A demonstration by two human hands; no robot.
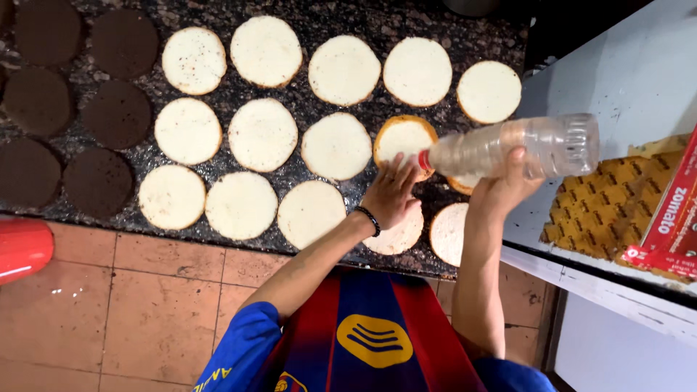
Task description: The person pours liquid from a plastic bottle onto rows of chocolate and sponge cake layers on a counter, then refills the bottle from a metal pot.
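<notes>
Dark speckled stone counter (327, 18) is covered with rows of pale round cake layers (262, 134) and, at the far left, dark chocolate rounds (116, 114) — a terracotta tiled floor (145, 305) is seen below. A clear plastic bottle (519, 149) with a red tip is gripped sideways in the right hand (504, 190), its nozzle aimed at a brown-edged layer (401, 140). The left hand (390, 194) is laid flat, fingers spread, on that layer's near edge — nothing is held in it.

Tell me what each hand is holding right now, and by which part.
Right hand grips the clear plastic bottle around its middle. Left hand holds nothing, lying flat on a bun round.
</notes>
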